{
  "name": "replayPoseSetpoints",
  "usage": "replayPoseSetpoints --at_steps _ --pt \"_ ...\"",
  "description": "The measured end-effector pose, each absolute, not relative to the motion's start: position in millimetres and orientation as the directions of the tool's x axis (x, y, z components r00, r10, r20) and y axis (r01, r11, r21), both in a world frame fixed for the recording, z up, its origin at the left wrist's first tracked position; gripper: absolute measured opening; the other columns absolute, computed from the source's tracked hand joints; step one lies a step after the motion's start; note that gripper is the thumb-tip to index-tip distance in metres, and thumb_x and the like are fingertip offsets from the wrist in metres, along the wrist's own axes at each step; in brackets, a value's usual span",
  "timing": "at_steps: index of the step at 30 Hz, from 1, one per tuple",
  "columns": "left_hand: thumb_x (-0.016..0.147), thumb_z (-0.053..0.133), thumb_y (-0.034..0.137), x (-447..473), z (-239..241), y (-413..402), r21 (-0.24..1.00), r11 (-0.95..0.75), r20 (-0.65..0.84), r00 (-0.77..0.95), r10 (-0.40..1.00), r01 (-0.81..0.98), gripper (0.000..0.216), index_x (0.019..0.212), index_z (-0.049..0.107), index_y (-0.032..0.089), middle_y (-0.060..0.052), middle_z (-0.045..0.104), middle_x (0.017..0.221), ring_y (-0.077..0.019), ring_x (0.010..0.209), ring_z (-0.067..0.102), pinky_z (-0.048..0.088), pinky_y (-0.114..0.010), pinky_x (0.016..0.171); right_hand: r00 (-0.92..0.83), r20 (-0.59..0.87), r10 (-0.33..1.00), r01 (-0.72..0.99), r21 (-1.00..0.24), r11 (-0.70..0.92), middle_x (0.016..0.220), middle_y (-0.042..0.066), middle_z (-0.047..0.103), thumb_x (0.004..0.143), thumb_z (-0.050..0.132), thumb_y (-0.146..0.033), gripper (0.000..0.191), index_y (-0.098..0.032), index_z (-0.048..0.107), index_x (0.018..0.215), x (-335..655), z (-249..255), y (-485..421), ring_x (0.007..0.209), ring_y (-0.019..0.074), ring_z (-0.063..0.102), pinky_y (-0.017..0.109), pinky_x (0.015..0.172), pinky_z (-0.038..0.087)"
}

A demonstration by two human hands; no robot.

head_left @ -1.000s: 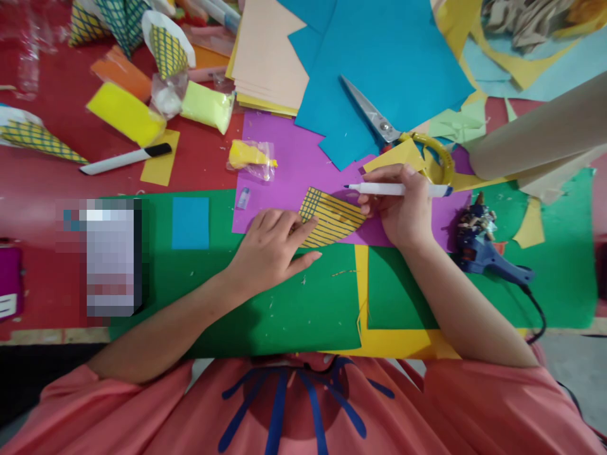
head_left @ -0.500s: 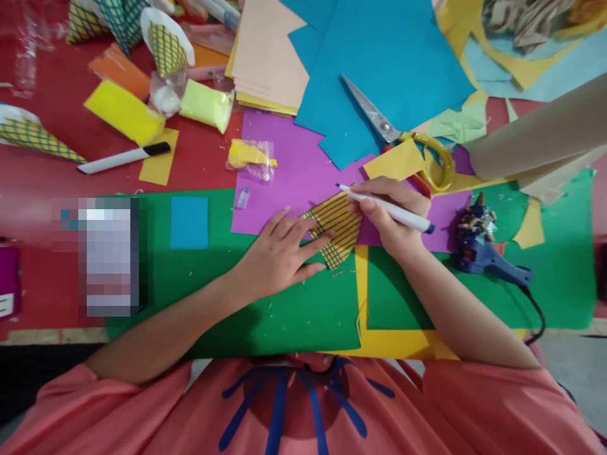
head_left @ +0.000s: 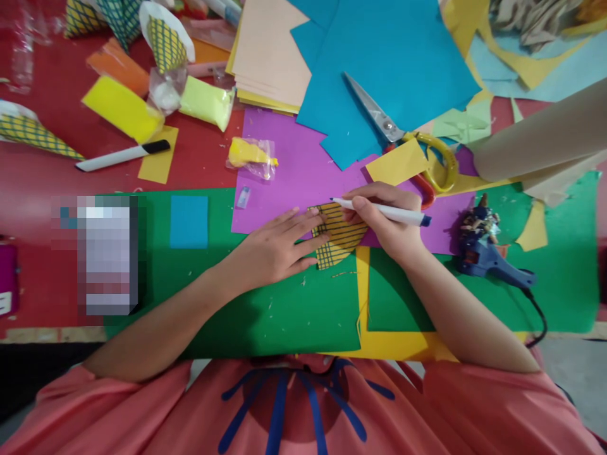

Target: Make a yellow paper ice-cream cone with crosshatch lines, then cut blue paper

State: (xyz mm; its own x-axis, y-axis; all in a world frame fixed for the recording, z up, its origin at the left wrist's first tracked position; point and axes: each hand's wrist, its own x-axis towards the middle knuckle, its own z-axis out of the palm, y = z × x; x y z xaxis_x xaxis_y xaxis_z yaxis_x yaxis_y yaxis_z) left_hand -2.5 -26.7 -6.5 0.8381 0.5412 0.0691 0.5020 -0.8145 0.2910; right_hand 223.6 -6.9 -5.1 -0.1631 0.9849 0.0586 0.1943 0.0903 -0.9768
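A yellow paper piece (head_left: 342, 232) with dark lines lies across the edge of the purple sheet and the green sheet. Crossed lines form a grid on its left part; the right part carries stripes in one direction. My left hand (head_left: 279, 246) is spread flat, its fingertips resting on the paper's left side. In my right hand (head_left: 386, 221) a white marker (head_left: 396, 213) with a dark blue end is gripped, its tip by the paper's upper edge. The right fingers cover part of the paper's right side.
Scissors (head_left: 391, 129) with yellow and red handles lie beyond my right hand. A blue glue gun (head_left: 490, 253) rests at right near a beige paper roll (head_left: 545, 136). Further left are a black-capped marker (head_left: 123, 156), clay packets (head_left: 121, 109), a blue square (head_left: 189, 222) and a blurred-out phone-like object (head_left: 108, 256).
The yellow paper has turned and shifted slightly right. My left hand's fingers have moved with it, and the marker tip has moved a little left and down.
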Motion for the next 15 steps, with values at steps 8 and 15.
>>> replayPoseSetpoints --at_steps 8,15 --pt "0.090 0.049 0.025 2.6 -6.3 -28.9 0.306 -0.806 0.092 0.827 0.554 0.506 0.033 0.121 0.056 0.016 -0.013 0.049 0.138 -0.0264 0.134 0.039 0.033 -0.048 0.112 -0.150 0.009 0.989 0.236 -0.971 0.044 0.057 -0.001 0.062 0.082 0.061 -0.033 0.019 -0.016 0.069 0.077 221.3 -9.9 -2.5 0.048 0.0090 0.055 0.022 0.047 0.042" --pt "0.091 0.047 0.023 2.1 -5.5 -27.3 0.315 -0.785 0.132 0.795 0.592 0.533 0.029 0.116 0.059 0.014 -0.013 0.055 0.130 -0.0248 0.126 0.049 0.037 -0.046 0.110 -0.145 0.038 0.989 0.328 -0.941 0.085 0.058 -0.001 0.063 0.082 0.060 -0.029 0.018 -0.015 0.068 0.073 222.3 -8.6 -1.3 0.050 0.0084 0.053 0.021 0.049 0.040"
